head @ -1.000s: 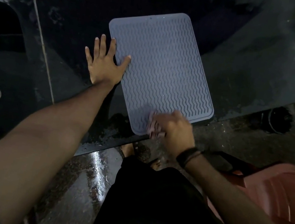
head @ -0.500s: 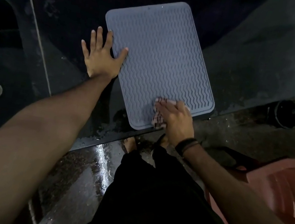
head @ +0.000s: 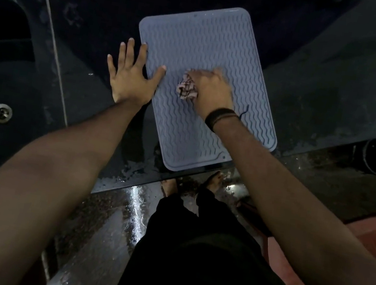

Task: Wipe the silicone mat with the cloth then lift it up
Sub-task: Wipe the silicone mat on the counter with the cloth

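Two hands: right hand (head: 212, 89) presses cloth (head: 187, 88) on mat (head: 210, 46).

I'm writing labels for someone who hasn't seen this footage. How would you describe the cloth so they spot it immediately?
Start at the dark wet countertop, then find the grey wavy-ribbed silicone mat lying on it. Near the mat's middle, the right hand presses down a small crumpled cloth. It is the only pale, patterned, wrinkled thing there.
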`<state>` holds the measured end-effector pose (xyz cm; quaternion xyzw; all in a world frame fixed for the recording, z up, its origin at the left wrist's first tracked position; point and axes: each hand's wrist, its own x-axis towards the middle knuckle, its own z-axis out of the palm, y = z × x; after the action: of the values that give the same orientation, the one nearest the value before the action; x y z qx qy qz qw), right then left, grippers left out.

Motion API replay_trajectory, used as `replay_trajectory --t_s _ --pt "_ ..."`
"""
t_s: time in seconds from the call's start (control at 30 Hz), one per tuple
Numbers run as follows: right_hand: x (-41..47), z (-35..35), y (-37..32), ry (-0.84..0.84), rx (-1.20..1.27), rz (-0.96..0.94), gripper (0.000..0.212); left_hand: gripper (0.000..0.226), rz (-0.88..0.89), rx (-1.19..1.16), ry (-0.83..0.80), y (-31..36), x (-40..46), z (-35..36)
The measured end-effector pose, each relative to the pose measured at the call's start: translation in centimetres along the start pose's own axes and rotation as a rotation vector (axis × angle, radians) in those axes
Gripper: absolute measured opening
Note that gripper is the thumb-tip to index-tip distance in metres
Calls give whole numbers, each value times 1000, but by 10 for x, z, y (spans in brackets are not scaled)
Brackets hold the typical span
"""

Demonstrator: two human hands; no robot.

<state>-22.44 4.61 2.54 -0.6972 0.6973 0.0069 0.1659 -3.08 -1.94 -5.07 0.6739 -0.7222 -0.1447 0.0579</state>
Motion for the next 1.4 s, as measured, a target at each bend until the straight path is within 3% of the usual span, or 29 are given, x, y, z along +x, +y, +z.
replay_trajectory --t_s 0.23,0.4,0.47,0.53,0.63,0.8,0.93,1.13,1.33,1.4 --pt "-70 27 15 -7 -82 -90 74 86 -12 -24 15 1 1 2" --pt "-103 5 24 -170 -101 -163 60 84 -19 -21 18 2 0 0" --pt "-85 -12 24 -170 -89 -166 50 84 -20 -30 32 1 1 2" --pt "-54 -29 18 -59 -33 -152 42 84 -13 -30 43 0 1 3" --pt "17 -41 5 109 24 -130 52 83 -12 -10 42 0 0 4" --pt "86 -18 -5 -21 -67 -134 57 82 -47 10 46 -1 5 6" --pt "53 2 8 -9 -77 -175 63 82 -44 -5 61 -3 5 10" --pt "20 -17 23 -198 -49 -267 59 79 -42 -31 83 -2 5 9" --pt "101 -44 -13 66 -19 -265 52 80 -60 1 67 0 5 6" --pt "133 -45 -26 51 -115 -283 51 79 -68 -3 65 0 5 6"
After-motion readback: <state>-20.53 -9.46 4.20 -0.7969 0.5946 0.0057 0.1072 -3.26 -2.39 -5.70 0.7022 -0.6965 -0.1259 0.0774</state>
